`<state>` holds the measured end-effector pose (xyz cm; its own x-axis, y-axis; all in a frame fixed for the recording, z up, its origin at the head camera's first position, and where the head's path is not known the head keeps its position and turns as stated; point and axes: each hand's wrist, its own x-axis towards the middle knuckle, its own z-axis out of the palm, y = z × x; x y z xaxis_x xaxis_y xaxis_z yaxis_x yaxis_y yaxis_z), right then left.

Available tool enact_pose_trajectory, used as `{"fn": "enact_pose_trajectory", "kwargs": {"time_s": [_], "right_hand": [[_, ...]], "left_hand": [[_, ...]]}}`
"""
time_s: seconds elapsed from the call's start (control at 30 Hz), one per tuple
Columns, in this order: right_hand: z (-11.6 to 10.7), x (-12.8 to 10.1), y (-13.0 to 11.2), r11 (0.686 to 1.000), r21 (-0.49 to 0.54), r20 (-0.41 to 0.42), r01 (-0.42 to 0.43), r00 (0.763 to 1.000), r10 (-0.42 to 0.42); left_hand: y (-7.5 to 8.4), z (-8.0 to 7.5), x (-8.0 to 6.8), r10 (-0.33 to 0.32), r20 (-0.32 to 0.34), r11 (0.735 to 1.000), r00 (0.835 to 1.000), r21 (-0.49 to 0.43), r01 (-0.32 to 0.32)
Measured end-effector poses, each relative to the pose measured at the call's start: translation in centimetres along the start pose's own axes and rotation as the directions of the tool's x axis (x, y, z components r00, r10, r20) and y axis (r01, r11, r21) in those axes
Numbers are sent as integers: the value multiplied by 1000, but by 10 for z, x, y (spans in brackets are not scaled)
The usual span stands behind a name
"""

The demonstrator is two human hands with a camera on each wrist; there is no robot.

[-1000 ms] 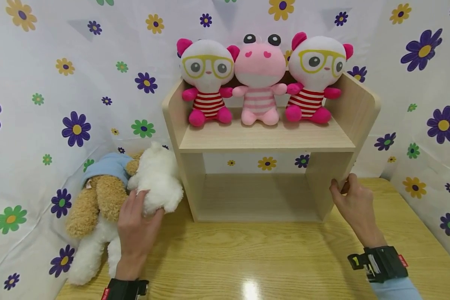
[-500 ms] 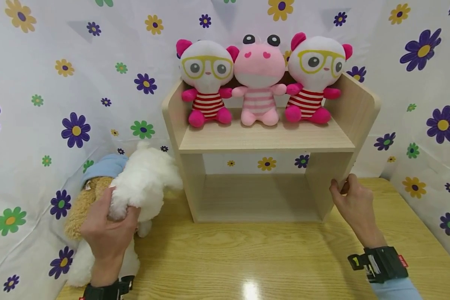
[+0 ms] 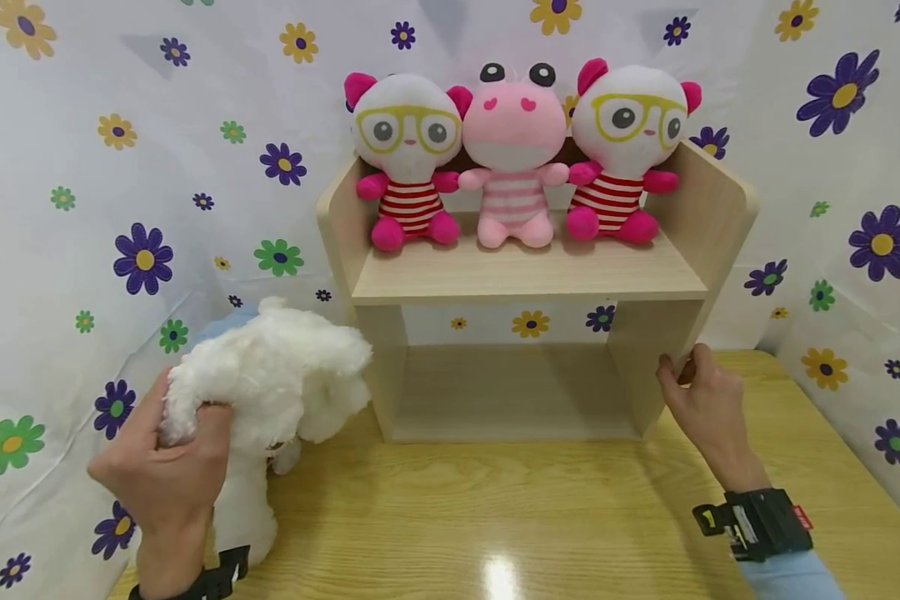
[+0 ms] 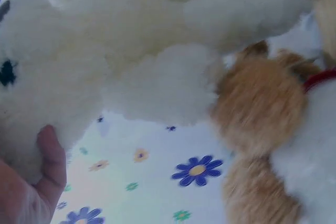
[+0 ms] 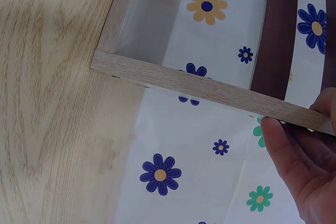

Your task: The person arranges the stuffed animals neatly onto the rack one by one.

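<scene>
My left hand grips a fluffy white plush toy and holds it raised just left of the wooden shelf. In the left wrist view the white plush fills the top, my thumb pressed into it, with a tan plush bear beside it. My right hand holds the front edge of the shelf's right side panel. On the shelf's upper board sit three plush toys: a white one with yellow glasses, a pink one, another with glasses.
A second white plush lies on the yellow wooden table under my left hand. A flowered white cloth hangs behind and on both sides. The shelf's lower compartment holds nothing.
My left hand closed round the white plush and lifted it up and toward me, off the tan bear, which it now hides in the head view. The right hand stayed on the shelf.
</scene>
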<state>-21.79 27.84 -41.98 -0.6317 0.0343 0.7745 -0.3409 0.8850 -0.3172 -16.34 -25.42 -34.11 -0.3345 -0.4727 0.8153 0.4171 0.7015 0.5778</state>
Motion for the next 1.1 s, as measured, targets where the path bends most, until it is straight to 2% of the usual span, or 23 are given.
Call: {"fn": "enact_pose_trajectory", "kwargs": {"time_s": [0.1,0.2,0.3,0.33,0.37,0.4,0.43,0.47,0.5,0.57,0.63,0.67,0.7,0.73,0.77,0.8,0.83,0.87,0.97,1.0,1.03,1.07,1.1], "right_hand": [[0,0,-1,1000,7,-3,2,1000,-2],[0,-1,-2,1000,1,-7,5,1000,-5],[0,-1,-4,1000,-5,-5,-1,1000,1],[0,0,-4,1000,-5,-2,-5,1000,5],[1,0,-4,1000,-5,0,-9,1000,9],[0,0,-4,1000,-3,0,-12,1000,12],[0,1,-3,1000,-3,0,-12,1000,12],[0,1,-2,1000,0,0,-10,1000,10],[0,1,-1,1000,2,-1,-8,1000,8],[0,0,0,1000,2,7,-15,1000,15],[1,-1,0,1000,2,16,-27,999,27],[1,-1,0,999,3,20,-32,999,32],[1,-2,-1,999,2,22,-35,999,35],[0,-2,-1,999,-1,24,-35,999,35],[0,-1,-2,1000,-2,19,-30,999,30],[-1,-1,-2,1000,-1,15,-24,1000,24],[-1,-1,-1,1000,-1,11,-18,1000,18],[-1,0,-1,1000,0,8,-14,1000,14],[-1,0,-1,1000,1,13,-23,1000,23],[0,-1,0,1000,1,16,-26,1000,26],[0,-1,0,1000,2,19,-29,999,29],[0,-1,0,1000,2,18,-31,999,31],[0,-2,0,1000,2,16,-31,999,31]], "left_hand": [[7,-9,6,-35,0,998,999,55,35],[11,-18,11,-60,39,991,997,119,55],[16,-21,11,-73,163,988,984,143,49],[17,-21,9,-81,228,987,970,156,46],[18,-19,8,-100,296,984,950,169,50],[19,-15,4,-117,371,982,921,179,52],[19,-12,2,-139,456,979,879,197,52],[19,-8,-1,-172,535,973,827,221,59],[17,-4,-2,-210,609,966,765,250,65],[13,2,-4,-302,722,942,623,326,78],[7,8,-2,-393,780,911,487,402,92],[3,11,-1,-437,785,892,438,440,103],[0,13,-1,-466,781,878,415,466,109],[-3,15,-2,-489,771,866,409,485,121],[-6,17,-4,-503,754,858,421,495,139],[-9,19,-7,-513,734,853,446,496,165],[-10,19,-11,-509,714,855,481,486,184],[-10,19,-16,-497,690,861,526,465,205],[-1,15,-34,-483,594,866,644,434,249],[4,14,-40,-481,564,864,671,434,254],[10,13,-47,-484,548,860,682,443,255],[16,12,-52,-492,545,852,679,461,248],[21,12,-58,-504,558,843,660,484,235]]}}
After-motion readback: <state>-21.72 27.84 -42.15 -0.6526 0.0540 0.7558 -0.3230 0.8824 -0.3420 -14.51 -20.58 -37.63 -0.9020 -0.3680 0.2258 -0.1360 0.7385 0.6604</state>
